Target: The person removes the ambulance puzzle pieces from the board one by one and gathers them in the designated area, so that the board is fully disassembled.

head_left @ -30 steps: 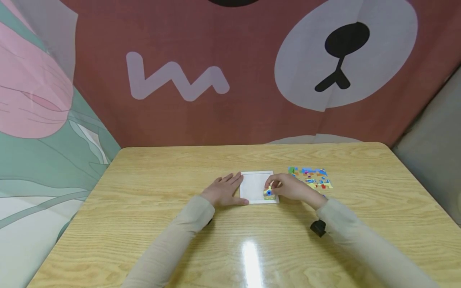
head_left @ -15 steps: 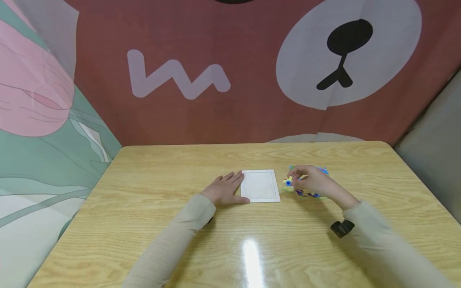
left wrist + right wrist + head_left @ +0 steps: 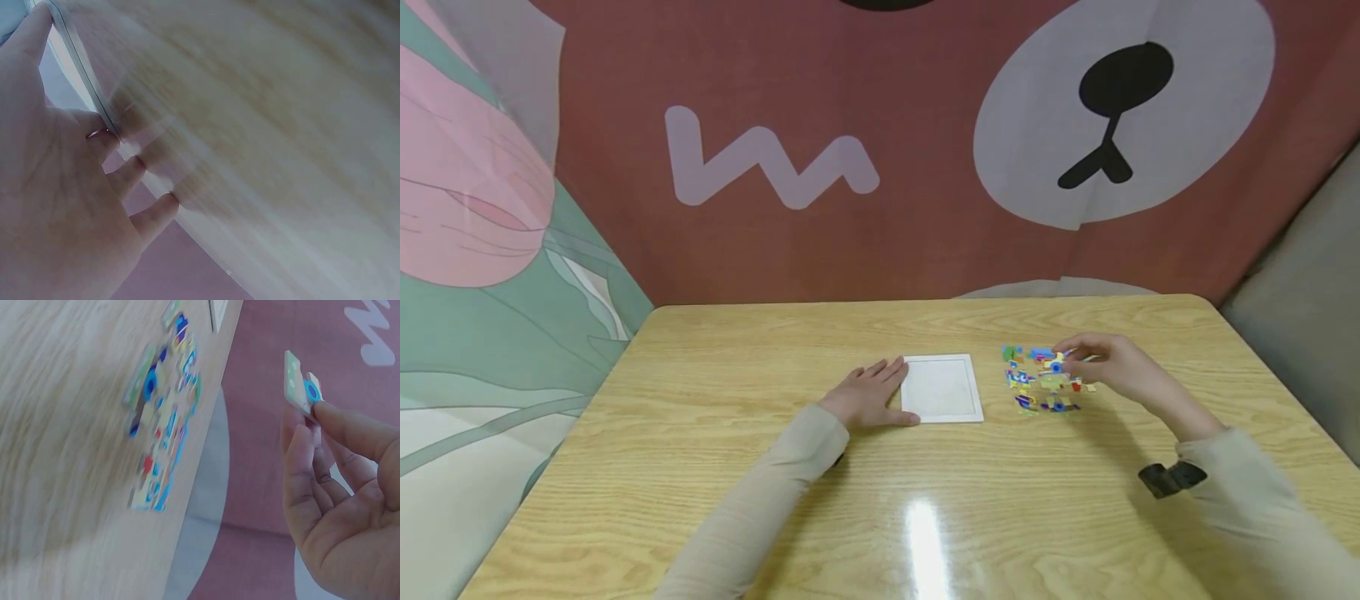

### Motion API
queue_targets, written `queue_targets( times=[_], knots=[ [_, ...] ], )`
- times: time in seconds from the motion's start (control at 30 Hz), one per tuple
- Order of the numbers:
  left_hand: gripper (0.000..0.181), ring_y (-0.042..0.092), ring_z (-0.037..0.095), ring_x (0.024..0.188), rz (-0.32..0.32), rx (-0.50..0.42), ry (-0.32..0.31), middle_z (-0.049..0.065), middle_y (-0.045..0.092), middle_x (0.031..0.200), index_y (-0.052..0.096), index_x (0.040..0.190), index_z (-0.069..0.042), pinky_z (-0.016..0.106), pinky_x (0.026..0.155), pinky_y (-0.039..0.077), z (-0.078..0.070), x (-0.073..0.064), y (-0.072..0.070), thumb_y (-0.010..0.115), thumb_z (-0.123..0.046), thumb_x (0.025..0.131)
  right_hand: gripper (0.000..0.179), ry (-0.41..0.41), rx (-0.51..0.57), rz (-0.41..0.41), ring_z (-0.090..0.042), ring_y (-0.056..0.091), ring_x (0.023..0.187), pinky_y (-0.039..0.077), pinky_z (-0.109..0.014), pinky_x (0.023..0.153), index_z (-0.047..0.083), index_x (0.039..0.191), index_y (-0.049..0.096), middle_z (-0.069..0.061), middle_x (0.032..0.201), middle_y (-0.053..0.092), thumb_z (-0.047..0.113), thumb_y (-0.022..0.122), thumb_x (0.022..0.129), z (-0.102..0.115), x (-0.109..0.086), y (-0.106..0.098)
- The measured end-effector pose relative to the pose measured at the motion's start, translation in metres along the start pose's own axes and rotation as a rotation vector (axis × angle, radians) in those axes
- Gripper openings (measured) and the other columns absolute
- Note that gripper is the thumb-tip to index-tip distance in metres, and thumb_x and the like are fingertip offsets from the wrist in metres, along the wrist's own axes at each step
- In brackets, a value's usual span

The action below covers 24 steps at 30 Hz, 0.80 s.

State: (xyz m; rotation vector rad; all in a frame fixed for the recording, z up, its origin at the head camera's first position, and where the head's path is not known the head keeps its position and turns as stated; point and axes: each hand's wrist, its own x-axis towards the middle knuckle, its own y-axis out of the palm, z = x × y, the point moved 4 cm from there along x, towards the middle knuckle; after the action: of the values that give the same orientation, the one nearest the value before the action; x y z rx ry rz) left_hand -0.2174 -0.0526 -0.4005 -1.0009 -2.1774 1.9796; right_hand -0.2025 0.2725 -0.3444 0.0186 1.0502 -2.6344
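A white square puzzle tray (image 3: 942, 388) lies in the middle of the wooden table (image 3: 715, 467). My left hand (image 3: 867, 395) rests flat on the table, its straight fingers against the tray's left edge (image 3: 81, 87). To the right of the tray lies a loose cluster of colourful puzzle pieces (image 3: 1043, 380) (image 3: 159, 431). My right hand (image 3: 1108, 364) hovers over the far right of that cluster. It pinches one yellow and blue puzzle piece (image 3: 1057, 363) (image 3: 300, 387) between thumb and fingertips (image 3: 337, 425).
A brown cloth backdrop with a bear face (image 3: 1120, 108) hangs behind the table. A green and pink cloth (image 3: 482, 275) hangs at the left. A black wrist strap (image 3: 1172, 478) sits on my right sleeve. Bare tabletop stretches in front of the tray.
My right hand has carried the yellow and blue piece from the tray's near right corner out to the right, over the loose pieces. The left hand has stayed still.
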Motion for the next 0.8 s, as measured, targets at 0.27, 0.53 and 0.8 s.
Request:
queue_targets(
  times=[0.27,0.53,0.8],
  knots=[
    [0.092,0.008,0.020,0.151,-0.003,-0.012,0.001,-0.006,0.005,0.163,0.007,0.155,-0.020,0.047,0.123,0.012,0.000,0.000,0.000,0.046,-0.069,0.088,0.037,-0.011,-0.044,-0.026,-0.005,0.062,0.077,0.055,-0.029,0.070,-0.009,0.127,0.054,-0.014,0.100,0.064,0.012,0.055,0.097,-0.021,-0.007,-0.008],
    [0.091,0.008,0.020,0.151,-0.002,-0.007,0.002,-0.006,0.004,0.163,0.007,0.155,-0.021,0.047,0.123,0.012,0.001,0.000,0.000,0.045,-0.069,0.088,0.038,0.071,-0.036,0.024,-0.006,0.053,0.069,0.049,-0.026,0.061,-0.012,0.128,0.052,-0.008,0.093,0.064,0.009,0.054,0.096,-0.048,-0.009,-0.007],
    [0.092,0.008,0.020,0.151,-0.004,-0.008,-0.001,-0.006,0.004,0.163,0.007,0.155,-0.021,0.047,0.123,0.012,0.001,0.001,0.001,0.045,-0.070,0.087,0.037,0.116,-0.007,0.078,-0.001,0.056,0.072,0.052,-0.024,0.064,-0.015,0.127,0.050,-0.010,0.096,0.064,0.005,0.052,0.096,-0.064,-0.010,-0.004]
  ],
)
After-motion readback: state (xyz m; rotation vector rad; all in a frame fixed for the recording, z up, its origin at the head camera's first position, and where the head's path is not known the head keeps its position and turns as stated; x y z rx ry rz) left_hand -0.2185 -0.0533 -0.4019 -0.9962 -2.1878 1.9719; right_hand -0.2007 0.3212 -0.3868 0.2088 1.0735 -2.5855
